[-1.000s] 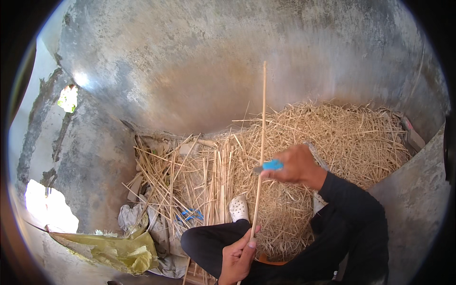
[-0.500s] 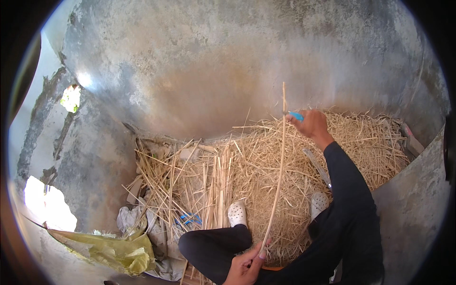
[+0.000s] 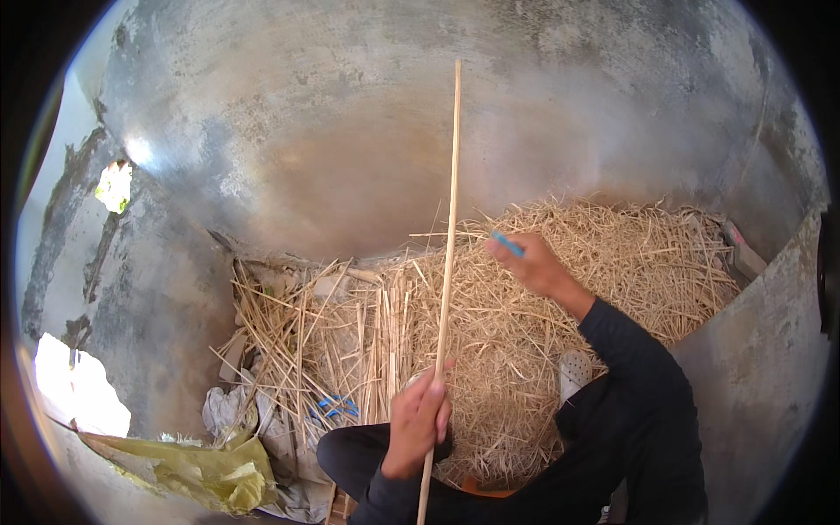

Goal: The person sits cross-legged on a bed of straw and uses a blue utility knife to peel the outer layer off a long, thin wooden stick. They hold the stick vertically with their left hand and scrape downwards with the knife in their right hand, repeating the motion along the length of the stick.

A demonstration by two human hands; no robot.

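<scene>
My left hand [image 3: 418, 429] is wrapped round the lower part of a long, thin pale stick [image 3: 451, 219]. The stick stands nearly upright in view, its top reaching up across the grey wall. To its right, my right hand [image 3: 535, 267] grips a small tool with a blue handle [image 3: 507, 244]; its working end is too blurred to make out. A gap separates this tool from the stick. Beneath both hands spreads a thick heap of pale shavings [image 3: 630, 271].
Loose pale strips [image 3: 398, 324] lie left of the heap, with a blue object [image 3: 337, 407] among them. A yellow-green sheet [image 3: 192, 468] sits at the lower left. My white shoe [image 3: 574, 374] rests on the shavings. Concrete walls [image 3: 612, 114] enclose the space.
My left hand has moved up and left, holding the stick higher and straighter, with more of it below the hand. The blue-handled tool, earlier against the stick, is now apart from it.
</scene>
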